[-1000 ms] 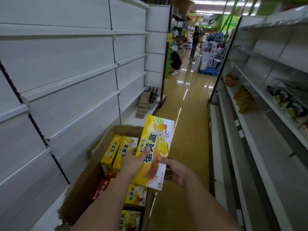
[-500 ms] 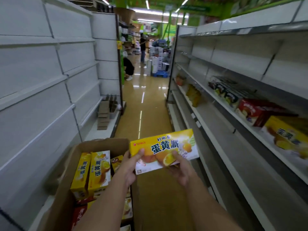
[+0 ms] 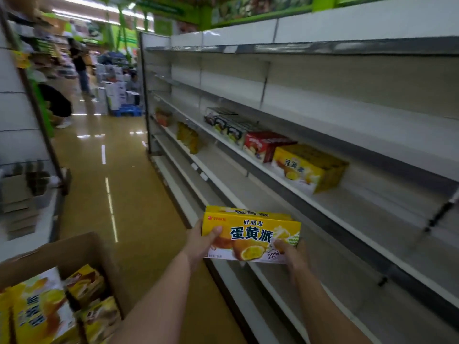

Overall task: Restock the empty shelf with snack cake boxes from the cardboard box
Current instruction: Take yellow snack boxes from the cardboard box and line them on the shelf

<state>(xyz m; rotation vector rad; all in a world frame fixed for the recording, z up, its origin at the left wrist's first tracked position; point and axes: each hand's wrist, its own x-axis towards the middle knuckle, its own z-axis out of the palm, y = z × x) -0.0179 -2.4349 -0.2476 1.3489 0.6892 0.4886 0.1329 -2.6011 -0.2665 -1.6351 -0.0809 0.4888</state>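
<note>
Between the fingers (image 3: 215, 231), the snack cake box (image 3: 250, 235) is bright yellow with dark blue characters and a white lower band picturing golden-brown cakes. Beyond the fingertips, the shelf (image 3: 330, 209) is pale grey-white, carrying a red box (image 3: 263, 146) and a yellow box (image 3: 306, 167). Left of the fingers, the cardboard box (image 3: 82, 252) is brown.

Snack box (image 3: 250, 234): glossy printed card. Carton (image 3: 82, 254): matt brown cardboard. Shelf (image 3: 347, 219): matt white-painted metal. Floor (image 3: 139, 194): shiny, smooth.
</note>
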